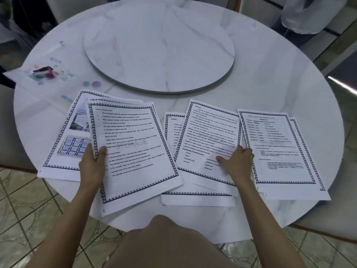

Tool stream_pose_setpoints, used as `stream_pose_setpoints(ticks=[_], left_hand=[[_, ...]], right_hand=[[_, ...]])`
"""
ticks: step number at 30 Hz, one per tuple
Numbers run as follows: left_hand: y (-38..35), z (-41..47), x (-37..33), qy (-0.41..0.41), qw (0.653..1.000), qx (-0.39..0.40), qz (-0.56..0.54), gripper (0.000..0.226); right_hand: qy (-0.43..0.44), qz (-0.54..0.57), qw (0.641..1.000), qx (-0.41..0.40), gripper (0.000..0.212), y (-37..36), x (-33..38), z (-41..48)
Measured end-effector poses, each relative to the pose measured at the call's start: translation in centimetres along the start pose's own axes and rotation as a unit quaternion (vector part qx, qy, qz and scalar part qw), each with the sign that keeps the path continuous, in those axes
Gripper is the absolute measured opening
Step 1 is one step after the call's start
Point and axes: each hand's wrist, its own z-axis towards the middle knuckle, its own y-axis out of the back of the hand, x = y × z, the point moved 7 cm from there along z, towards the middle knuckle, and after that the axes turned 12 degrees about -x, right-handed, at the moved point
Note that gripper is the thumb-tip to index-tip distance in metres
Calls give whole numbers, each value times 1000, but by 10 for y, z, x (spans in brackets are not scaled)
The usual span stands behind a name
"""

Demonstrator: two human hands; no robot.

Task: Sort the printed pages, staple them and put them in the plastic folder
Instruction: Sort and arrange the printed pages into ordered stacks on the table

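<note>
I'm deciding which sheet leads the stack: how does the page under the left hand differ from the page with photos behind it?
The text page is all bulleted lines; the photo page carries two pictures. The text page lies on top, gripped by the left hand; the photo page sits underneath, partly covered. Both share the patterned border.

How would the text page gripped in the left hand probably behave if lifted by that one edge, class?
The text page is a single thin sheet, so it would likely droop. It overhangs the table edge, so a push could slide it off the smooth marble top. The left hand pinches its edge, a grip that may crease it.
</note>
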Motion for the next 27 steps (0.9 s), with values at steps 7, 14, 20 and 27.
stream_pose_setpoints(ticks=[7, 14, 20, 27], left_hand=[[-4, -3, -2, 14, 1000, -15, -7, 39], [-14, -9, -6, 24, 999, 20, -17, 35], [-14, -6, 4, 32, 998, 48, -9, 33], [-10, 4, 2, 10, 999, 47, 4, 38]], right_hand=[[-5, 161, 987, -4, 70, 4, 5, 11], [-82, 295, 952, -7, 34, 14, 1, 17], [-73, 322, 944, -14, 24, 17, 6, 16], [-71, 341, 937, -3, 25, 17, 5, 27]])
